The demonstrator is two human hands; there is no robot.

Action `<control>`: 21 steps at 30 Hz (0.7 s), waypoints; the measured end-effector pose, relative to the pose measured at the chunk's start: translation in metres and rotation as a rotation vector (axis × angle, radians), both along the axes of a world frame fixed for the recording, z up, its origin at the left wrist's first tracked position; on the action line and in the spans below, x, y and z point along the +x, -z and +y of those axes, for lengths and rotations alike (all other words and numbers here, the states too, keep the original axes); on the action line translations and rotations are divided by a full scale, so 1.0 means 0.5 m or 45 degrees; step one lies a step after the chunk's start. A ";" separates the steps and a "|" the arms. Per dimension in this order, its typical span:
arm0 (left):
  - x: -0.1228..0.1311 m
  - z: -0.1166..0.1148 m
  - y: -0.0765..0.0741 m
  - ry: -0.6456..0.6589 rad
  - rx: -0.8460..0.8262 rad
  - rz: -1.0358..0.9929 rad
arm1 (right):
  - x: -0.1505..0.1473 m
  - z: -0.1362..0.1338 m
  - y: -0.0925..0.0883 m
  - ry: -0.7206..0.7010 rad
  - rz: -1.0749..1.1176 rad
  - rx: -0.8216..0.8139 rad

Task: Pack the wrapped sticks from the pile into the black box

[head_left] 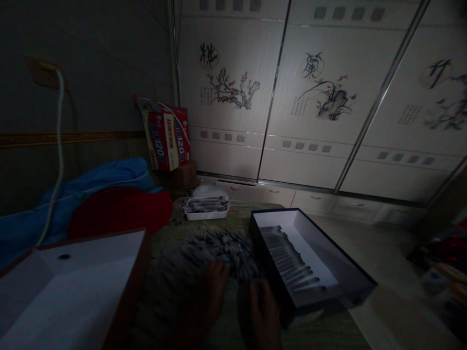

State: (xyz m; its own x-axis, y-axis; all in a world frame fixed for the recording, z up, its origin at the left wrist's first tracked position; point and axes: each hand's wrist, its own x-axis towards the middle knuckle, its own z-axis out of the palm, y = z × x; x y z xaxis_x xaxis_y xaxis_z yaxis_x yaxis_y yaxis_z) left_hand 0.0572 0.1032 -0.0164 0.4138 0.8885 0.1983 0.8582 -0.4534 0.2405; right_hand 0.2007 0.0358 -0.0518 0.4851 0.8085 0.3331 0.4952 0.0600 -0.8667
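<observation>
A large heap of thin, pen-like sticks lies on the table in the dim head view. At its near edge my left hand is bent with the fingers bunched together; whatever they hold is hidden. My right hand is curled beside the near left corner of a dark-rimmed box. Shadow hides what sits between its thumb and fingers. Inside that box, a row of similar sticks lies side by side along the left wall.
A box with a white inside stands at the left. Farther back, a white tray holds more sticks. Red cloth and blue cloth lie behind the left box. A red printed carton stands by the sliding wardrobe doors.
</observation>
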 end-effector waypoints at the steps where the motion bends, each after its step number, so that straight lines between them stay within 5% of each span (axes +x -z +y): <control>1: 0.000 0.000 0.001 0.010 0.002 -0.015 | -0.002 0.000 0.003 0.017 0.001 0.013; 3: -0.004 -0.003 -0.002 -0.003 -0.001 -0.177 | -0.009 -0.001 0.013 0.043 -0.001 0.031; 8: -0.039 -0.022 -0.035 -0.336 -0.242 -1.185 | -0.044 -0.012 0.052 0.196 -0.077 0.054; 10: -0.061 -0.031 -0.048 -0.386 -0.339 -1.393 | -0.055 -0.018 0.057 0.183 -0.095 0.086; 15: -0.099 -0.041 -0.052 -0.575 -0.427 -1.560 | -0.063 -0.030 0.025 -0.007 -0.058 0.125; 21: -0.086 -0.048 -0.045 -0.532 -0.503 -1.727 | -0.071 -0.042 0.005 -0.081 -0.081 0.153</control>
